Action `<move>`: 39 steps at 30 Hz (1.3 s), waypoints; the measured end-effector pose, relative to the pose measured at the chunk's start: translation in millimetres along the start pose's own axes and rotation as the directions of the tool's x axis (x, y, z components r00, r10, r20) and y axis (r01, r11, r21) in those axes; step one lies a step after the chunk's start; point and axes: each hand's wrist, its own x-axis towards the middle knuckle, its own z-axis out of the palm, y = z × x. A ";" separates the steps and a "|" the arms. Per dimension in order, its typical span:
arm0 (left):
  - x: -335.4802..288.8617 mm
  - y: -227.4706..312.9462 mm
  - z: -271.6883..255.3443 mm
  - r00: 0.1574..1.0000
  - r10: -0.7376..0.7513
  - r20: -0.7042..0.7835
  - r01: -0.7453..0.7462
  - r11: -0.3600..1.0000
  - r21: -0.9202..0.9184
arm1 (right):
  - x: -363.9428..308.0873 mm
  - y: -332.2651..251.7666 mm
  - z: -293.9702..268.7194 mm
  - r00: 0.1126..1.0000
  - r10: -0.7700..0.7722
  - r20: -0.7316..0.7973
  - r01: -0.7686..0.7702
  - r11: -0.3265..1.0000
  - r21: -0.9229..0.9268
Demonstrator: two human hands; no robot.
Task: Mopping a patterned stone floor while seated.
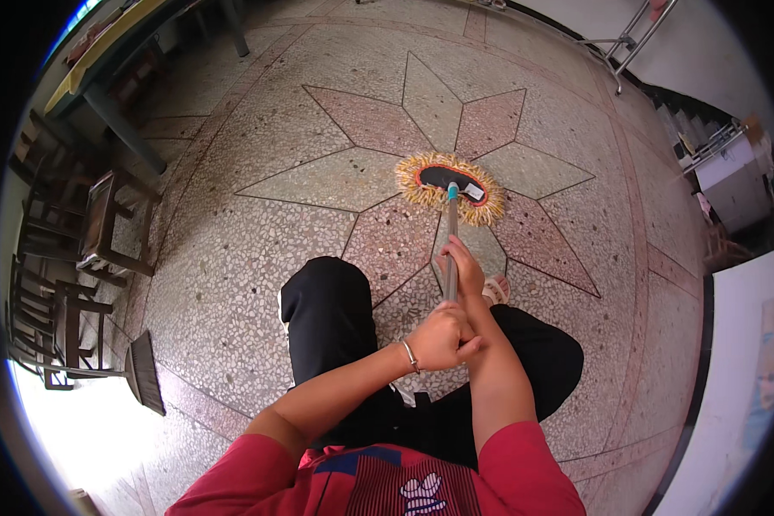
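A mop [451, 225] with a grey pole, a teal joint and an oval, yellow-and-white fringed head lies with that head flat on the speckled stone floor. My right hand [464, 273] is wrapped round the pole, farther along toward the head. Closer to my body, my left hand [443, 337], with a metal bangle at its wrist, is closed round the upper end of the pole. It sits right beside my right forearm. The mop head rests near the middle of a star pattern inlaid in the floor.
Dark wooden chairs [112, 228] stand along the left, with a broom [144, 374] near them. A table [103, 52] is at the far left. Stairs [688, 129] and a white cabinet [735, 185] are on the right, a metal stand [619, 52] at the far right.
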 end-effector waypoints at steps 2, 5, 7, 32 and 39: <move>9.9 -11.2 15.1 0.998 0.032 0.052 -0.032 0.999 -0.013 | -3.5 25.2 -14.3 0.998 0.000 -0.059 -0.001 1.000 -0.019; 18.9 -24.0 32.3 0.992 0.050 0.116 -0.047 0.999 -0.027 | -13.6 43.2 -34.1 0.980 0.137 -0.147 -0.152 0.984 -0.096; 24.2 -30.0 43.8 0.989 0.129 0.065 -0.124 0.990 -0.071 | -18.5 67.4 -40.8 0.960 0.101 -0.262 -0.134 0.985 -0.112; 45.2 -29.0 -40.0 0.918 -0.161 -0.363 0.235 0.957 0.170 | 103.8 -25.3 81.6 0.893 -0.297 0.339 0.246 0.951 0.187; 88.9 -56.5 -7.9 0.989 -0.077 -0.128 0.087 0.993 0.077 | 115.2 35.9 19.0 0.995 -0.076 0.065 0.070 0.993 0.095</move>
